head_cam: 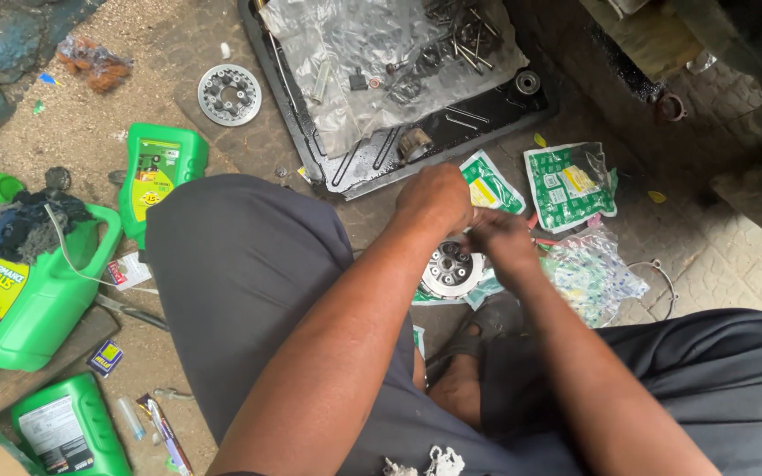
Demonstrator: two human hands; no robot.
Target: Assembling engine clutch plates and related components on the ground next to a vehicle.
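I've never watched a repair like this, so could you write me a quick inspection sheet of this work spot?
Surface: sandy ground and paving, stained dark.
Job's things: round metal clutch part on the ground under both hands.
Clutter: black tray of bolts under plastic sheet; toothed disc; green oil jugs; torn green packets; rags.
Hands: left hand and right hand meet above the part; what they pinch is hidden.
Cables: one thin wire by the jug.
Surroundings: the person's dark trousers, sandalled foot.
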